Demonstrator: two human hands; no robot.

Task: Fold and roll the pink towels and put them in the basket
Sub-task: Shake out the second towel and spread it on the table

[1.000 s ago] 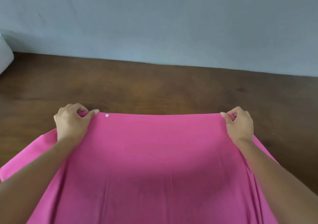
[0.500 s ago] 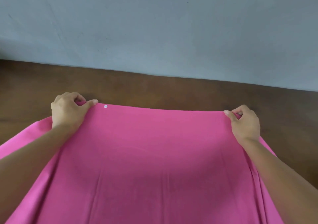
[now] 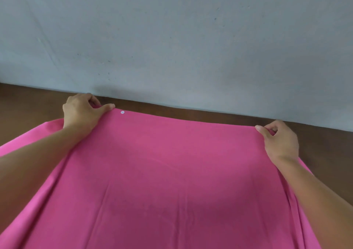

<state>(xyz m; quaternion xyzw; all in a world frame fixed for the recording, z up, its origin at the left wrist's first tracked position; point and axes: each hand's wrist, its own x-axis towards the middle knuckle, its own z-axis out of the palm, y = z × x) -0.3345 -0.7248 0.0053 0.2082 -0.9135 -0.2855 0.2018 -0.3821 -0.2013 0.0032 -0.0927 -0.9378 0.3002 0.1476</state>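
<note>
A large pink towel (image 3: 172, 172) is stretched out over a dark wooden table (image 3: 28, 105), filling the lower part of the view. A small white dot sits near its far left corner. My left hand (image 3: 84, 113) pinches the far left corner between thumb and curled fingers. My right hand (image 3: 280, 139) pinches the far right corner the same way. The far edge runs taut between both hands, close to the wall. No basket is in view.
A grey wall (image 3: 181, 38) rises right behind the table's far edge. Bare brown wood shows at the left and in a narrow strip at the right (image 3: 324, 143).
Both hands have carried the towel's far edge away from me toward the wall. The white object at the far left is out of view now.
</note>
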